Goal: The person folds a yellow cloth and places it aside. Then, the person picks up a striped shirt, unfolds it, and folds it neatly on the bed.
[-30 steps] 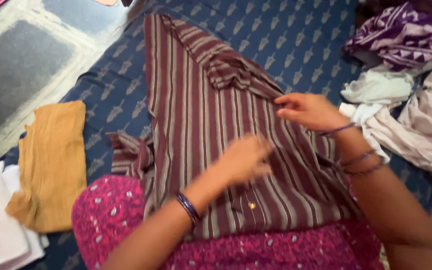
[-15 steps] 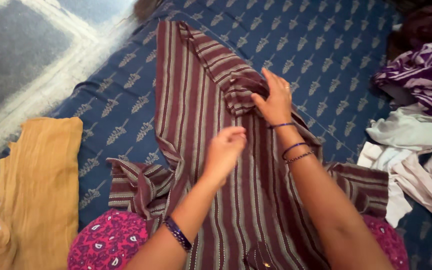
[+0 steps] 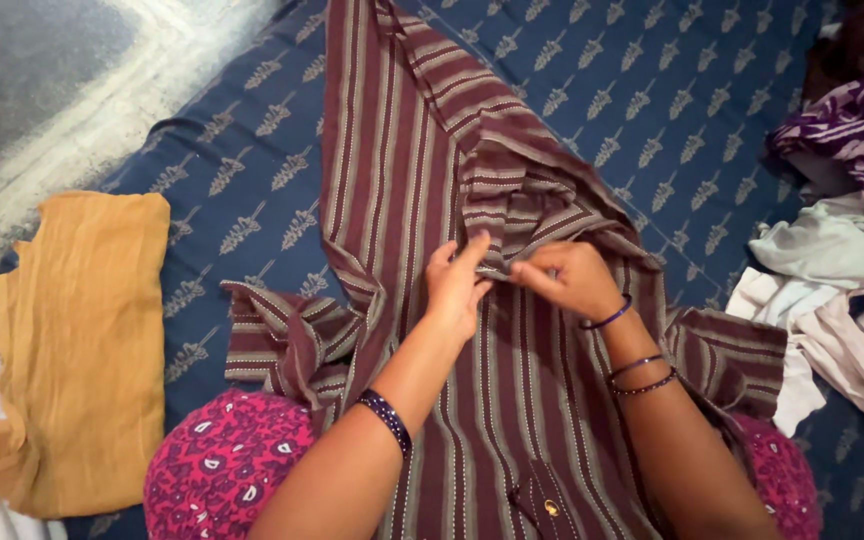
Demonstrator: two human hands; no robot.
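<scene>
The shirt (image 3: 512, 330) lies spread on the bedsheet (image 3: 672, 90); a folded cloth (image 3: 82, 340) lies left of it, a clothes heap (image 3: 842, 270) right.

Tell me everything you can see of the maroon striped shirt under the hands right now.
The maroon striped shirt is woven cloth with pale lengthwise stripes. It lies spread on the blue patterned bedsheet, its lower end draped over the person's pink-clad lap. Short sleeves stick out to either side, the one nearer the left hand crumpled. The collar region is bunched and folded over. The left hand and right hand both pinch the cloth there, mid-shirt. A small button shows near the bottom edge.
</scene>
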